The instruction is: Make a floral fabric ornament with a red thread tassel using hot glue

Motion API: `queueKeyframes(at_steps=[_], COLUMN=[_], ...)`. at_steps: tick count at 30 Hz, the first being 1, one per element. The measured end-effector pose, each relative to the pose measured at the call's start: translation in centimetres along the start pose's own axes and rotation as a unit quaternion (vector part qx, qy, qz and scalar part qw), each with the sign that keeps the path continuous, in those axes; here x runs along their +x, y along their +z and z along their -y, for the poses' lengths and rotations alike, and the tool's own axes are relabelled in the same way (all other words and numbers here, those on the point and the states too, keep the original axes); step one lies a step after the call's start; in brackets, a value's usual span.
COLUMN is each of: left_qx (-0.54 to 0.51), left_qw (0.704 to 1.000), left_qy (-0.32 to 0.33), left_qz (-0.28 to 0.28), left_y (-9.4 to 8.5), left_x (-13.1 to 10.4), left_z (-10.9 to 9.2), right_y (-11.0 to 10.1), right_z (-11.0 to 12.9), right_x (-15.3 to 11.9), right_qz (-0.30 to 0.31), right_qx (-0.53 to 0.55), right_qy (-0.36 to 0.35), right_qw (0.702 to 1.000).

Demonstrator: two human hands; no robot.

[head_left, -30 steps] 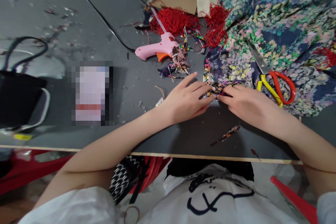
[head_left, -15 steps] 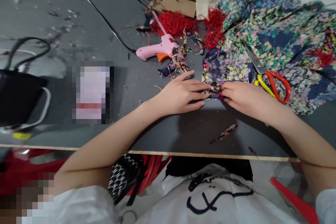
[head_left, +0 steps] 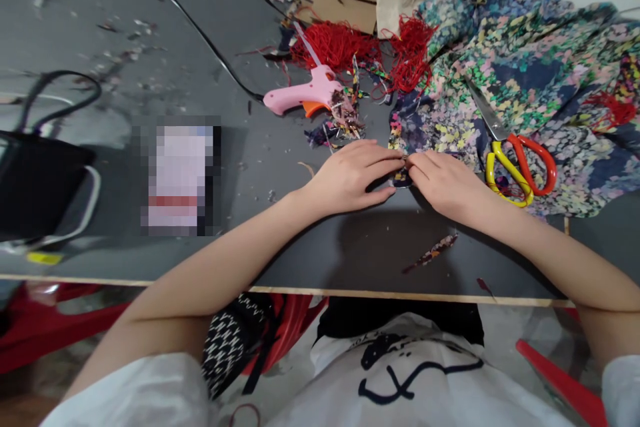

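A small piece of dark floral fabric (head_left: 401, 180) lies on the grey table between my fingertips, mostly hidden by them. My left hand (head_left: 353, 177) rests with its fingers stretched out, the tips touching the fabric's left side. From the right, my right hand (head_left: 445, 183) has its fingers bent together and closed on the fabric's edge. Just beyond both hands spreads a large floral cloth (head_left: 540, 107); whether the small piece is joined to it I cannot tell. Scissors (head_left: 515, 160) with one red and one yellow handle lie on that cloth, beside my right hand.
A pink glue gun (head_left: 303, 93) with a black cord (head_left: 200, 37) lies beyond my left hand. Behind it are red threads (head_left: 335, 47) and cardboard (head_left: 343, 3). A phone (head_left: 180, 177) and a black bag (head_left: 45, 183) are at left. A fabric scrap (head_left: 433, 252) lies near the table edge.
My right hand has slid left, close to my left fingertips, and less of the small fabric shows. The scissors' yellow handle is now uncovered. My left hand stays nearly in place.
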State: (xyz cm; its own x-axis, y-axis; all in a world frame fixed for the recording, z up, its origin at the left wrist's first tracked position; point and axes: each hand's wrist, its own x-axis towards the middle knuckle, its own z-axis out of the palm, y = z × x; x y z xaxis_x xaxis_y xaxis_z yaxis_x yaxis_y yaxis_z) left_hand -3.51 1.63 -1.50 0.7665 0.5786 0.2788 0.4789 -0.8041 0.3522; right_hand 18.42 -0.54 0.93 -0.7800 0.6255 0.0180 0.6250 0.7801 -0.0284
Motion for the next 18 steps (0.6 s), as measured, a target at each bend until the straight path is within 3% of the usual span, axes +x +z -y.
queueKeyframes(at_steps=[4, 7, 10, 14, 16, 18], left_qx=[-0.055, -0.14, -0.192, -0.169, -0.138, -0.129], left_qw=[0.998, 0.989, 0.979, 0.977, 0.978, 0.968], left_qy=[-0.013, -0.024, -0.058, -0.106, -0.105, -0.117], left_qz=[-0.021, -0.028, -0.032, -0.074, -0.118, -0.182], left_y=[-0.4, -1.0, -1.1, -1.0, -1.8, -3.7], left_x=[0.0, -0.1, -0.1, 0.1, 0.1, -0.2], left_z=[0.4, 0.2, 0.0, -0.1, -0.3, -0.8], right_y=[-2.8, -4.6, -4.0, -1.2, -0.9, -1.6], right_z=[-0.3, -0.9, -1.6, -2.0, -2.3, -3.1], right_x=[-0.2, -0.3, 0.0, 0.6, 0.6, 0.3], right_qz=[0.038, 0.077, 0.125, 0.056, 0.05, 0.074], right_qx=[0.178, 0.374, 0.539, 0.657, 0.679, 0.676], right_qy=[0.044, 0.063, 0.103, 0.266, 0.288, 0.275], right_qw=[0.982, 0.922, 0.826, 0.703, 0.673, 0.679])
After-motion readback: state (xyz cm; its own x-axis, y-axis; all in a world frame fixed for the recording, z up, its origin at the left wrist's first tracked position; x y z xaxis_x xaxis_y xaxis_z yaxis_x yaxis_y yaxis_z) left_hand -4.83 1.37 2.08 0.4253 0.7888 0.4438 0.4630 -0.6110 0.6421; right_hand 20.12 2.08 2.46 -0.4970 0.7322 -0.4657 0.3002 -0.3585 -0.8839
